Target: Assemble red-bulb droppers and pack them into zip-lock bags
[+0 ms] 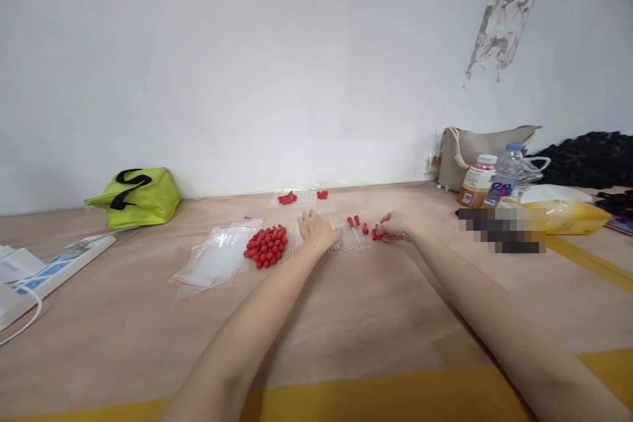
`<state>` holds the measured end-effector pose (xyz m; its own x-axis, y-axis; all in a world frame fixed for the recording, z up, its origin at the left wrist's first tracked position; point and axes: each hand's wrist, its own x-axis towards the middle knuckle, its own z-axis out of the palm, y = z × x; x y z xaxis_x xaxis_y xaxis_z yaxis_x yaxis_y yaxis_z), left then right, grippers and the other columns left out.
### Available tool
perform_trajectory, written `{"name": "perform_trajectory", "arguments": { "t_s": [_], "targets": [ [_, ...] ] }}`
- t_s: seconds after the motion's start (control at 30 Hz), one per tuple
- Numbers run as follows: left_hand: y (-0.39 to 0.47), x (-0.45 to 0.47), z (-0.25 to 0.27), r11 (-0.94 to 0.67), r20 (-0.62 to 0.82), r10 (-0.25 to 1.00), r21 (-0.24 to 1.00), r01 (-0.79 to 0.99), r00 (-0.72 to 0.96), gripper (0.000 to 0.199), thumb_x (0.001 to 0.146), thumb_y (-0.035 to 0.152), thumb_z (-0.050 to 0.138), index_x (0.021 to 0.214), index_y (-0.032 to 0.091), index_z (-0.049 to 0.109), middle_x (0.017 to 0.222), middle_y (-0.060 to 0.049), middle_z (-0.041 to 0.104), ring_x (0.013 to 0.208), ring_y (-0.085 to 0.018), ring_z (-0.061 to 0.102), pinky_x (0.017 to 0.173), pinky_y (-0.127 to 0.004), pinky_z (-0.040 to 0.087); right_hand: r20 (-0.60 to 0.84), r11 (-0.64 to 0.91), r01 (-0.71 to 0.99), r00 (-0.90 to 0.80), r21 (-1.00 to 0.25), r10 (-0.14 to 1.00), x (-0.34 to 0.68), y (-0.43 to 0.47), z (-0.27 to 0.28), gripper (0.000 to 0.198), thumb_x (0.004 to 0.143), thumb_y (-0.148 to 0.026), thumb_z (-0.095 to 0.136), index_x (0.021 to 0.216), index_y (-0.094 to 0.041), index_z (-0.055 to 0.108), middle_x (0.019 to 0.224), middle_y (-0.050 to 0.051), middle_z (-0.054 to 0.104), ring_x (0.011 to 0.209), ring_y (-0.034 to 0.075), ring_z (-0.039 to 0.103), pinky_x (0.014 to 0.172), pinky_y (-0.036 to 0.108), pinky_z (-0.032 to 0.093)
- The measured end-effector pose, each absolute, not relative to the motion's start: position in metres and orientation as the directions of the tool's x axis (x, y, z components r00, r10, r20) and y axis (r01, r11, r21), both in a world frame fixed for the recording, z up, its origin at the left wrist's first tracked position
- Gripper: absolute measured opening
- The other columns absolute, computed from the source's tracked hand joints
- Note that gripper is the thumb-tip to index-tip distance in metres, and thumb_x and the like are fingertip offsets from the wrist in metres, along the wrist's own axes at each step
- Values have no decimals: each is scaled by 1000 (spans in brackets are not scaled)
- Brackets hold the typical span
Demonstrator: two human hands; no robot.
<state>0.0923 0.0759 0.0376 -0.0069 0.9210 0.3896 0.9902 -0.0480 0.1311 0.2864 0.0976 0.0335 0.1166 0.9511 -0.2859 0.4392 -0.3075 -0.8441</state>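
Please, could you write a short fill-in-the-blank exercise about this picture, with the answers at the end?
The large heap of bulbs is coloured ____.
In the picture, the clear plastic bags lie to the ____ of this heap.
The person's ____ hand is nearer to the yellow pack.
The strap on the lime-green bag is coloured ____.
Missing words: red; left; right; black.

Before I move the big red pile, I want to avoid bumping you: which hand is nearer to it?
Left. Your left hand is just right of the big red pile, over the clear tubes; your right hand is farther right, at some small red pieces.
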Motion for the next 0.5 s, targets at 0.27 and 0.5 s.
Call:
{"name": "perform_trajectory", "arguments": {
  "t_s": [0.27, 0.5],
  "targets": [
    [81, 110, 35, 27, 296, 953, 129, 991, -65, 39, 69, 39, 56, 90, 7, 63, 106, -20, 51, 101, -34, 41, 83, -39, 28, -288, -313, 424, 124, -850, 950, 291, 100, 30, 15, 53, -5, 63, 55, -13, 50, 45, -1, 53, 46, 10, 53, 41, 17, 42],
    [88, 124, 40, 117, 203, 968, 156, 981, -148, 34, 64, 26, 61, 92, 8, 62, 107, -21, 52, 100, -34, 43, 80, -38, 31, -284, -311, 428, 128, -849, 950, 289, 99, 30, 10, 55, -5, 61, 55, -12, 53, 46, -1, 53, 43, 7, 49, 40, 16, 40]
  ]
}}
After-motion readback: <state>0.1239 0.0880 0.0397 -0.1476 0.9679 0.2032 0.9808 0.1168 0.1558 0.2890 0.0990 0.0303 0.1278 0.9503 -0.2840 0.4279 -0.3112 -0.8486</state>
